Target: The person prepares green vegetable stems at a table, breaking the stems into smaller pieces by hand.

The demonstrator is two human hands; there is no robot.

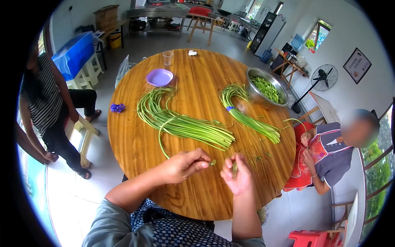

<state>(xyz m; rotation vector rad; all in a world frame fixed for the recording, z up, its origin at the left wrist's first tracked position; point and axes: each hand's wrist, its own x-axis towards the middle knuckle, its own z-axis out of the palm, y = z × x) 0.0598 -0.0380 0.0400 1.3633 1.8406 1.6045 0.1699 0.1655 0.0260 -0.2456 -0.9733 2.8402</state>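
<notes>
My left hand [185,165] is closed around a garlic scape [161,142]; its long stem curves back over the big pile, and its cut end pokes out past my thumb. Close by on the right, my right hand [238,175] pinches a short green scape piece [235,168]. A gap separates the two hands. Beyond them lies a large heap of garlic scapes [189,127], stems pointing right. To its right is a smaller bundle [259,125] with a blue-purple tie [229,108]. Thin green scraps [257,158] are scattered near my right hand.
The round wooden table [197,197] carries a steel bowl [249,78] of cut green pieces, a purple dish [159,77], a clear cup [168,57] and purple ties [117,108]. A co-worker [325,152] sits at right handling a scape; another person [53,94] sits at left.
</notes>
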